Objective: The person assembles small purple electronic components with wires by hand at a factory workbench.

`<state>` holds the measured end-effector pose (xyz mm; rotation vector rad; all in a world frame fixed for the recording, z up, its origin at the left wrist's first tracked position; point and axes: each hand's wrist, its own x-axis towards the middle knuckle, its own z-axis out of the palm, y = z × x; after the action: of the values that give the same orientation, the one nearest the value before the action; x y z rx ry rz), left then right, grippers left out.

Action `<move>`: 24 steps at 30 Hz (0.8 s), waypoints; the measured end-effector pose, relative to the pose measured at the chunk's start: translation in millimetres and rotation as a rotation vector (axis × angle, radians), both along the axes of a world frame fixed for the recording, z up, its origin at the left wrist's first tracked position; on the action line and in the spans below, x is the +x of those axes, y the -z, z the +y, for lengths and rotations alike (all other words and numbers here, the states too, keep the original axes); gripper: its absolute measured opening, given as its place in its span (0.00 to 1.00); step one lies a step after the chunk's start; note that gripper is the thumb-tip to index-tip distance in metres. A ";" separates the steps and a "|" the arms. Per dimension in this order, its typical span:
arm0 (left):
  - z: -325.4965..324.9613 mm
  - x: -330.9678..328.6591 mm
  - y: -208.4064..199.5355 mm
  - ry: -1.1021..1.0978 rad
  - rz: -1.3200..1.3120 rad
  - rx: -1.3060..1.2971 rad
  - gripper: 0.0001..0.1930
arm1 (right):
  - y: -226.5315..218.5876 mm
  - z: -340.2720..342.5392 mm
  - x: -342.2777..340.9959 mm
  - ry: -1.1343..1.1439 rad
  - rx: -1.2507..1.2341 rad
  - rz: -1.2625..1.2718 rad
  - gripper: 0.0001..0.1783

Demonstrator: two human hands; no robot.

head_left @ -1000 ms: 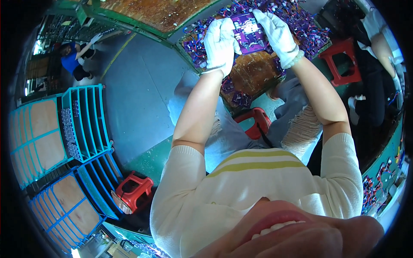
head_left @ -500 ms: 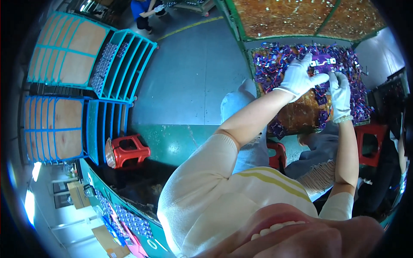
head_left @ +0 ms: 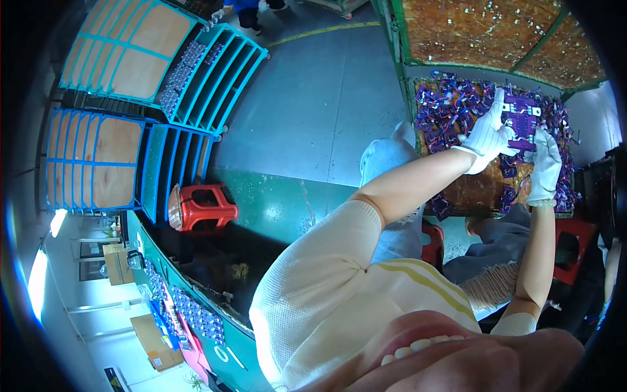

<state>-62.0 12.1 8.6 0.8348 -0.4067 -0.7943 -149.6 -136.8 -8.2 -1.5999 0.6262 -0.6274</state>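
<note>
Head view: a flat purple circuit board [head_left: 521, 124] was held over a brown wooden worktop [head_left: 473, 189] strewn with wired purple boards [head_left: 450, 114].
The left white-gloved hand [head_left: 486, 136], partly spread, gripped its left edge, apparently leaving its face uncovered; the right white-gloved hand [head_left: 545, 164] curled at its lower right corner, grip unclear.

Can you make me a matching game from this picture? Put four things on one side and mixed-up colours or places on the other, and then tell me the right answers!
Things:
1. Circuit board
2. Bead bracelet
3. Stool farthest left
4. Shirt

Clues:
A. cream with yellow stripes
B. purple, between the left hand and the right hand
C. red
D. pale, worn next to the right hand

Right pairs: 1-B, 2-D, 3-C, 4-A
</note>
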 end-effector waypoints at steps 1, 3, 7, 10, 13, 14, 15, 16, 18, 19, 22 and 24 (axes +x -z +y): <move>1.9 1.5 -2.9 -0.004 -0.004 0.001 0.37 | 7.5 -9.9 -1.7 -0.075 0.104 -0.045 0.16; 5.3 6.0 -8.0 -0.033 0.114 0.121 0.33 | 11.6 -11.0 -0.8 -0.164 0.189 -0.133 0.16; 1.2 14.5 -0.8 -0.023 0.236 0.145 0.26 | 9.9 3.3 3.5 -0.068 0.278 -0.236 0.14; 6.4 9.1 -9.5 -0.019 0.128 0.114 0.26 | 5.6 -1.2 -0.7 -0.110 0.252 -0.144 0.14; 3.4 17.6 -1.0 -0.005 0.097 0.104 0.27 | -27.8 22.2 -4.2 -0.083 0.016 -0.201 0.17; 7.2 22.3 1.5 0.024 0.235 0.026 0.27 | -26.4 18.8 -1.2 -0.167 0.071 -0.261 0.18; 12.0 24.4 0.2 0.061 0.375 -0.062 0.27 | -33.3 23.6 7.4 -0.111 -0.045 -0.277 0.27; 10.3 21.6 -7.4 0.158 0.421 -0.149 0.26 | -26.7 15.1 2.1 -0.095 -0.050 -0.272 0.27; 9.2 14.7 -12.8 0.344 0.489 -0.220 0.20 | -10.5 -4.8 -6.0 -0.388 -0.294 -0.237 0.36; 9.4 11.9 -18.6 0.439 0.510 -0.255 0.19 | -11.3 -11.1 -6.0 -0.669 -0.461 -0.056 0.31; 12.5 16.9 -23.6 0.413 0.452 -0.311 0.15 | -12.3 6.1 -7.4 -0.741 -0.028 0.041 0.22; 19.4 26.7 -54.3 0.212 0.685 -0.439 0.13 | -22.4 14.4 -4.5 -0.512 0.116 0.266 0.11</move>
<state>-35.2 31.5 62.9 0.0831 -0.0457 -1.0813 -154.0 -122.3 14.3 -1.6598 0.4087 0.0005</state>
